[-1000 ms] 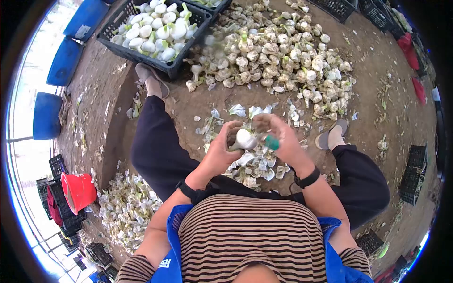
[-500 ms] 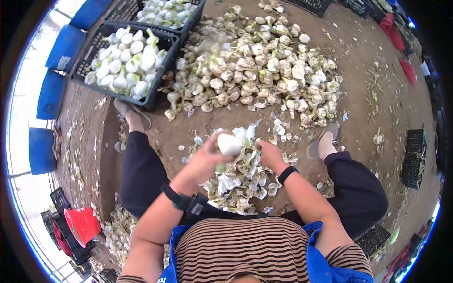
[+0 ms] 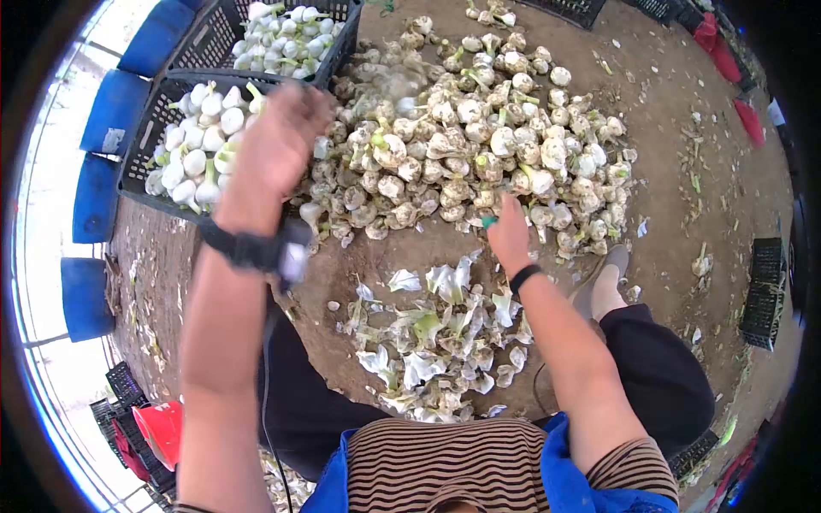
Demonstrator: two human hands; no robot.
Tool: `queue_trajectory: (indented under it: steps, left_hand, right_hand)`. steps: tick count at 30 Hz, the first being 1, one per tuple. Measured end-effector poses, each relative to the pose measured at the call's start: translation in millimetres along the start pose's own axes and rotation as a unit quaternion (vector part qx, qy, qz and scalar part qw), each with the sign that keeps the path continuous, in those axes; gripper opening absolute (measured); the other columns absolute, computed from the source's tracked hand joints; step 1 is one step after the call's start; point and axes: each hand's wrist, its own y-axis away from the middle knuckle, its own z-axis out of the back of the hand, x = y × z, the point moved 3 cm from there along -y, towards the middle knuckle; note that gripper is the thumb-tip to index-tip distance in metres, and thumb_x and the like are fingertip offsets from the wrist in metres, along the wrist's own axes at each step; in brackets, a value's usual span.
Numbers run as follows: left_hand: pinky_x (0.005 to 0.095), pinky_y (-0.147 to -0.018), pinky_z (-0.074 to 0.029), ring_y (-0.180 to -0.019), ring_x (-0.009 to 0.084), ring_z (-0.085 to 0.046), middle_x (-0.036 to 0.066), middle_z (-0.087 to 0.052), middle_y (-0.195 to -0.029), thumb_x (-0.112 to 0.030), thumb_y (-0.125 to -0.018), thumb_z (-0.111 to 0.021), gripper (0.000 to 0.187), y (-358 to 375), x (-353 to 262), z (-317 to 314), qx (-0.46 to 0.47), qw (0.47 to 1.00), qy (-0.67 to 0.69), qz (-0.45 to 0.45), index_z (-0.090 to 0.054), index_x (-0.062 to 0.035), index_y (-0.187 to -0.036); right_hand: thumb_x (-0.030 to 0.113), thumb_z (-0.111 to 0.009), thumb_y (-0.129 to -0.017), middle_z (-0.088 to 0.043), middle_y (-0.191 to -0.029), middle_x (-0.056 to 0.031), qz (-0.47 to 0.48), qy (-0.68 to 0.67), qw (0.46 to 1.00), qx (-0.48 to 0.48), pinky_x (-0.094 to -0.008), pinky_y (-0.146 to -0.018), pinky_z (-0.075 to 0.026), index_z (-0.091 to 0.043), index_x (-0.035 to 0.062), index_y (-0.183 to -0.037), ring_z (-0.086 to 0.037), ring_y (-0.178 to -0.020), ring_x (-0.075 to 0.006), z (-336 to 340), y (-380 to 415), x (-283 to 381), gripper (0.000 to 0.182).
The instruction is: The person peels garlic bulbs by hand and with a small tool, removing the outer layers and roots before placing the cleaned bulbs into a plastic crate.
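Observation:
My left hand [image 3: 286,141] is smeared by motion over the right side of a black crate [image 3: 141,145] of peeled white garlic bulbs [image 3: 201,137]. Its fingers point toward the pile, and no bulb shows in it. At the near edge of a heap of unpeeled garlic bulbs [image 3: 453,141], my right hand [image 3: 510,235] has its fingers curled, fingertips right at the bulbs. A small green thing [image 3: 488,221] pokes out beside its thumb; I cannot tell what it is. Between my legs lies a mound of garlic peelings [image 3: 436,333].
Behind the first crate stands another black crate [image 3: 201,47] of white bulbs. Blue barrels [image 3: 98,197] line the left side. A red bucket [image 3: 160,433] stands at lower left, and black crates [image 3: 763,291] at far right. Loose skins litter the dirt floor.
My left hand has swung up and left from above the peelings to the crate, and the white bulb no longer shows in it. My right hand has moved forward to the heap's edge.

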Motion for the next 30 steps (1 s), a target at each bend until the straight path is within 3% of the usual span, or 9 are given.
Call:
queue_trajectory:
  steps: [1, 7, 9, 14, 16, 19, 22, 27, 30]
  left_hand:
    - [0.033, -0.088, -0.049, -0.1, 0.0213, -0.056, 0.012, -0.055, -0.112, -0.017, -0.092, -0.052, 0.035, 20, -21, -51, -0.171, 0.911, 0.282, 0.248, -0.045, 0.0019, -0.121]
    - [0.0363, -0.085, -0.051, -0.1, 0.0251, -0.058, 0.013, -0.054, -0.118, -0.014, -0.091, -0.054, 0.041, 183, 32, -164, -0.183, 0.782, 0.375, 0.464, -0.04, -0.0014, -0.128]
    - [0.0369, -0.085, -0.05, -0.102, 0.0253, -0.058, 0.013, -0.054, -0.118, -0.015, -0.092, -0.053, 0.04, 215, 29, -176, -0.191, 0.774, 0.382, 0.467, -0.04, -0.002, -0.128]
    - [0.0363, -0.088, -0.047, -0.1, 0.0209, -0.057, 0.01, -0.056, -0.115, -0.018, -0.095, -0.048, 0.038, 243, -4, -201, -0.179, 0.748, 0.493, 0.407, -0.039, -0.003, -0.129]
    - [0.0282, -0.075, -0.048, -0.095, 0.0163, -0.057, 0.007, -0.056, -0.111, -0.016, -0.093, -0.051, 0.041, 257, -17, -201, -0.182, 0.789, 0.44, 0.388, -0.037, -0.0033, -0.13]
    - [0.0277, -0.076, -0.048, -0.096, 0.0156, -0.057, 0.008, -0.056, -0.111, -0.01, -0.087, -0.059, 0.048, 273, -33, -195, -0.179, 0.857, 0.314, 0.368, -0.037, -0.0036, -0.129]
    - [0.0282, -0.079, -0.049, -0.097, 0.0151, -0.056, 0.009, -0.054, -0.112, -0.002, -0.078, -0.067, 0.056, 281, -59, -198, -0.169, 0.926, 0.16, 0.297, -0.038, -0.0035, -0.125]
    - [0.0276, -0.084, -0.049, -0.099, 0.0146, -0.054, 0.008, -0.051, -0.11, 0.006, -0.068, -0.074, 0.062, 291, -87, -195, -0.16, 0.961, -0.115, 0.193, -0.039, -0.0023, -0.118]
    - [0.0273, -0.085, -0.048, -0.1, 0.0142, -0.053, 0.008, -0.05, -0.11, 0.006, -0.068, -0.074, 0.062, 293, -91, -194, -0.178, 0.965, -0.031, 0.191, -0.039, -0.002, -0.118]
  right_hand:
    - [0.002, -0.05, -0.077, -0.062, -0.095, -0.0202, -0.005, -0.004, 1.0, 0.001, -0.0441, -0.083, -0.044, -0.05, 0.0009, -0.113, -0.055, -0.096, -0.0365, -11, -9, 1, 0.036]
    - [0.012, -0.062, -0.076, -0.061, -0.097, -0.0235, -0.162, 0.004, 0.972, 0.172, -0.0456, -0.083, -0.046, -0.046, -0.0041, -0.112, -0.057, -0.092, -0.0406, -17, -20, 6, 0.042]
    - [0.018, -0.07, -0.074, -0.061, -0.096, -0.024, -0.21, -0.111, 0.947, 0.215, -0.0434, -0.079, -0.048, -0.048, -0.0038, -0.108, -0.059, -0.09, -0.0394, 5, 6, 20, 0.047]
    - [0.022, -0.072, -0.075, -0.061, -0.095, -0.0211, 0.021, -0.247, 0.941, 0.231, -0.0379, -0.077, -0.048, -0.048, -0.0002, -0.107, -0.06, -0.089, -0.0373, 84, 110, 116, 0.045]
    - [0.021, -0.07, -0.077, -0.061, -0.094, -0.0217, 0.051, -0.263, 0.934, 0.238, -0.0375, -0.076, -0.048, -0.049, -0.0002, -0.106, -0.059, -0.088, -0.0386, 112, 128, 139, 0.042]
    - [0.017, -0.068, -0.079, -0.062, -0.089, -0.0165, 0.025, -0.34, 0.904, 0.257, -0.0342, -0.074, -0.048, -0.05, -0.0006, -0.103, -0.061, -0.084, -0.031, 125, 137, 141, 0.036]
    - [0.009, -0.062, -0.084, -0.056, -0.085, -0.0003, -0.152, -0.429, 0.836, 0.307, -0.0243, -0.072, -0.044, -0.052, 0.0035, -0.099, -0.054, -0.081, -0.0093, 132, 150, 150, 0.018]
    - [0.006, -0.063, -0.081, -0.061, -0.085, -0.006, -0.165, -0.469, 0.828, 0.258, -0.0263, -0.068, -0.046, -0.052, -0.0015, -0.098, -0.055, -0.076, -0.0118, 136, 165, 170, 0.022]
    - [0.001, -0.059, -0.082, -0.058, -0.088, -0.0008, -0.173, -0.5, 0.802, 0.277, -0.0227, -0.07, -0.044, -0.052, 0.0033, -0.097, -0.051, -0.079, -0.0071, 140, 169, 176, 0.016]
